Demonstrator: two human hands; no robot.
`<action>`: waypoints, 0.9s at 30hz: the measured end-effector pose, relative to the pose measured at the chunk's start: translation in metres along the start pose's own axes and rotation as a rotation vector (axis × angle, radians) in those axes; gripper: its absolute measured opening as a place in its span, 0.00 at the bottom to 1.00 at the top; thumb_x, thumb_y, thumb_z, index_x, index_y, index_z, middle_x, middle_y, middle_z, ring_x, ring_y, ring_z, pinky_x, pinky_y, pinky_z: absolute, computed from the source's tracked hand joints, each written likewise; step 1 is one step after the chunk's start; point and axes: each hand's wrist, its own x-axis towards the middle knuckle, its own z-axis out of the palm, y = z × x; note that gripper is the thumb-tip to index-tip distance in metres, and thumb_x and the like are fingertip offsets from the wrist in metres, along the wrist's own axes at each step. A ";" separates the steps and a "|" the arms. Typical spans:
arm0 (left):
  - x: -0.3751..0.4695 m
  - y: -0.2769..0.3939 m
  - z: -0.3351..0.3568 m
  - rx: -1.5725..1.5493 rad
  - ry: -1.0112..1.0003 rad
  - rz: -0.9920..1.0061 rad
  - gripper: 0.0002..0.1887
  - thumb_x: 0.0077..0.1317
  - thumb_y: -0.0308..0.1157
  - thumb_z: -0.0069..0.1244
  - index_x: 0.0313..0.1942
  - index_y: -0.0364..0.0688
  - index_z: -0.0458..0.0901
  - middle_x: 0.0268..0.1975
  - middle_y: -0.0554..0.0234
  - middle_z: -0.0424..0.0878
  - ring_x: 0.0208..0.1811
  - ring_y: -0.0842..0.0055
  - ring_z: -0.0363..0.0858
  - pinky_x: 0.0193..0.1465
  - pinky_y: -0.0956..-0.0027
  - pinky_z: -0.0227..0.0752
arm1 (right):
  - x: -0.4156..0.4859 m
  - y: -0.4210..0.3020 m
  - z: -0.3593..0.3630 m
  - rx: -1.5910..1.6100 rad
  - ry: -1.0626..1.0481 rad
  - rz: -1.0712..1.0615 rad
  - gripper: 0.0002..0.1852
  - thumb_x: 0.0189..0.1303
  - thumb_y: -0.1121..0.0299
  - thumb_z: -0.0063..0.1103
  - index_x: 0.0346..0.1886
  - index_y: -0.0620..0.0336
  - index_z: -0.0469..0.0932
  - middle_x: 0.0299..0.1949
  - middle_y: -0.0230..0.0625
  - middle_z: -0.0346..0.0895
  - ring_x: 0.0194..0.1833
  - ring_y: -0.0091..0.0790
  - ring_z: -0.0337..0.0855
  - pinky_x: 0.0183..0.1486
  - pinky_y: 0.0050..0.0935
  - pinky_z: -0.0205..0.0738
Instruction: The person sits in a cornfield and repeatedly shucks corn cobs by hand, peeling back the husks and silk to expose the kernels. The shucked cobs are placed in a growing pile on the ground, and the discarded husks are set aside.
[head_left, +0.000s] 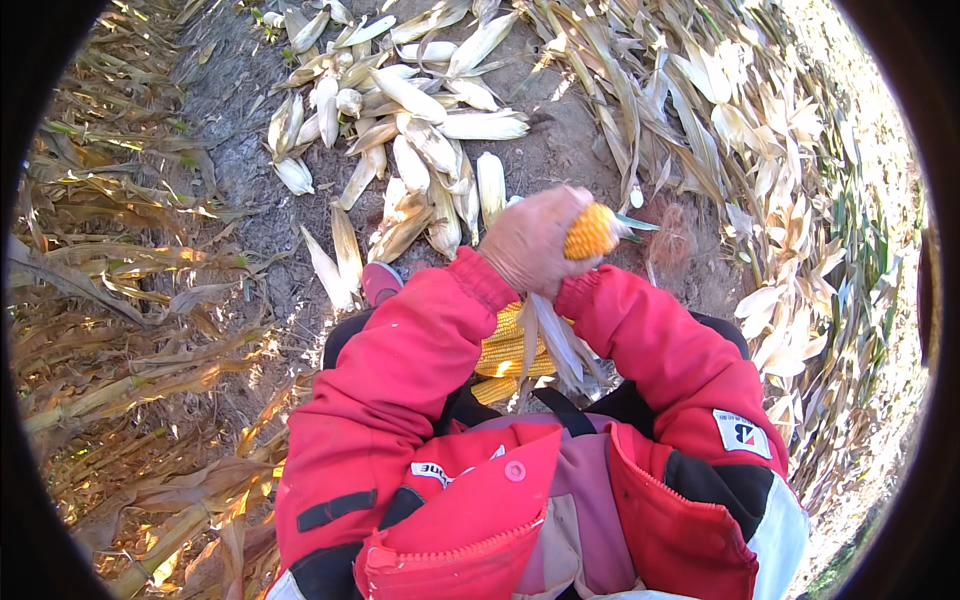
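Note:
My left hand (536, 229) is closed around an ear of corn, whose bare orange-yellow kernels (590, 231) show at its right side. Pale husk leaves (559, 337) hang below the hands, between the red sleeves. Only a little of my right hand (574, 268) can be made out at the end of its cuff; the other hand and the ear hide the rest, so its grip is unclear. Under my forearms lie several husked yellow corn ears (514, 345), partly covered by the sleeves and hanging husk.
Several ears in pale husks (442, 139) lie heaped on bare soil ahead. A long bank of stripped husks (757, 187) curves along the right. Dry corn stalks (135, 375) cover the left side. A pink shoe (381, 282) shows beside the left sleeve, and reddish corn silk (671, 238) lies right of the hands.

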 end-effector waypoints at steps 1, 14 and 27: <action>-0.001 0.006 0.003 -0.023 -0.133 0.134 0.30 0.45 0.39 0.67 0.46 0.38 0.71 0.40 0.45 0.78 0.39 0.54 0.80 0.45 0.63 0.76 | -0.004 0.001 0.003 -0.111 0.037 -0.085 0.27 0.59 0.73 0.57 0.62 0.55 0.62 0.60 0.35 0.66 0.59 0.31 0.69 0.59 0.32 0.68; -0.011 -0.086 -0.036 -1.008 0.793 -0.711 0.12 0.63 0.33 0.53 0.45 0.39 0.74 0.37 0.67 0.79 0.36 0.77 0.80 0.41 0.71 0.76 | -0.138 -0.245 -0.151 -1.621 0.567 -0.263 0.10 0.63 0.66 0.55 0.48 0.47 0.76 0.25 0.38 0.80 0.21 0.28 0.78 0.25 0.28 0.69; -0.100 -0.043 0.088 -1.346 0.242 -1.255 0.18 0.72 0.43 0.38 0.50 0.40 0.71 0.44 0.60 0.79 0.42 0.71 0.81 0.44 0.63 0.76 | -0.107 -0.017 -0.036 -1.052 0.009 -0.074 0.40 0.59 0.54 0.59 0.67 0.67 0.52 0.60 0.62 0.62 0.62 0.54 0.66 0.63 0.37 0.62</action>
